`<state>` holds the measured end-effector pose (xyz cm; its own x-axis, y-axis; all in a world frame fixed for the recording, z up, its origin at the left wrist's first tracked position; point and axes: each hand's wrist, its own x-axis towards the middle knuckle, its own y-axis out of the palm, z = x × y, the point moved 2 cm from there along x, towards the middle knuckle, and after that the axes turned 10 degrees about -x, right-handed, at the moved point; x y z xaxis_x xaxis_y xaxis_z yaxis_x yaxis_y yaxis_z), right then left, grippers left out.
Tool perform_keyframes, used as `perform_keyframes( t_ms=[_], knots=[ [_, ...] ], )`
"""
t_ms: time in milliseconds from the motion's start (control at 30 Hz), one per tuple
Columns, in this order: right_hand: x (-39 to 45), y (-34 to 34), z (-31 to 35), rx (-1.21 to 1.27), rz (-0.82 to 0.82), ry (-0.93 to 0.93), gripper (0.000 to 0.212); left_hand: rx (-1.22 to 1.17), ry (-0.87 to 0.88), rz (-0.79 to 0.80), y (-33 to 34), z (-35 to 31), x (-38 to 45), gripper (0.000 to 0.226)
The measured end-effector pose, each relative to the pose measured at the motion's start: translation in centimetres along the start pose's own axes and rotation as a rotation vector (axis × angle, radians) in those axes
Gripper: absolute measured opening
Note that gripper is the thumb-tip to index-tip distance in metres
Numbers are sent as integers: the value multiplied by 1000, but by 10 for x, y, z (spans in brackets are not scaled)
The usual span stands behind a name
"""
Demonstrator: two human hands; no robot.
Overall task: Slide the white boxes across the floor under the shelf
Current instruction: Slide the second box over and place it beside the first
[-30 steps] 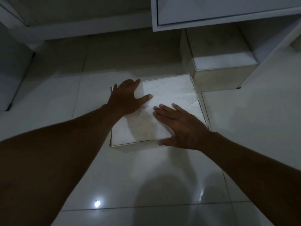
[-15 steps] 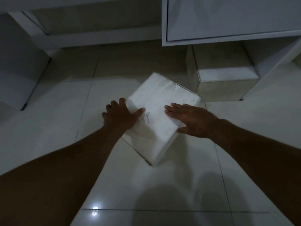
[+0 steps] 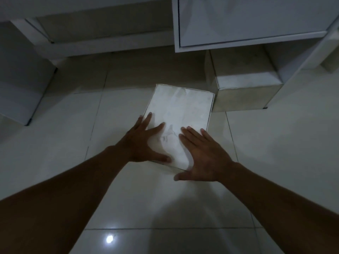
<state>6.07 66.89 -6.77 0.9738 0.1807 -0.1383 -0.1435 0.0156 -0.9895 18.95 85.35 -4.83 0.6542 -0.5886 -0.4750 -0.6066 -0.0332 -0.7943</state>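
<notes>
A flat white box (image 3: 178,121) lies on the tiled floor (image 3: 73,140), slightly skewed. Its far right corner sits just beside a second white box (image 3: 244,92) tucked half under the shelf unit (image 3: 247,22). The left hand (image 3: 145,143) and right hand (image 3: 203,156) rest flat on its near end, fingers straight and spread, gripping nothing. Bare floor runs far-left under the shelf.

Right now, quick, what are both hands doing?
Left hand: open, fingers flat on the white box.
Right hand: open, fingers spread flat on the same box's near corner.
</notes>
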Motion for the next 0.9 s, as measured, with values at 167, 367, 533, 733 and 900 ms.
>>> perform_keyframes(
  t_ms=[167, 367, 533, 733, 900],
  knots=[
    [5, 2, -12, 16, -32, -37, 115, 76, 64, -3, 5, -8, 1, 138],
    [10, 3, -35, 39, -82, -64, 102, 71, 23, -18, 3, -20, 19, 141],
    [9, 9, -69, 108, -192, 45, 91, 69, 46, -111, 4, -33, 49, 137],
    [19, 9, -103, 153, -232, 145, 82, 0, 51, -249, 4, -44, 89, 131],
    [29, 6, -123, 94, -234, 187, 79, -12, 77, -294, 4, -50, 110, 125]
  ],
)
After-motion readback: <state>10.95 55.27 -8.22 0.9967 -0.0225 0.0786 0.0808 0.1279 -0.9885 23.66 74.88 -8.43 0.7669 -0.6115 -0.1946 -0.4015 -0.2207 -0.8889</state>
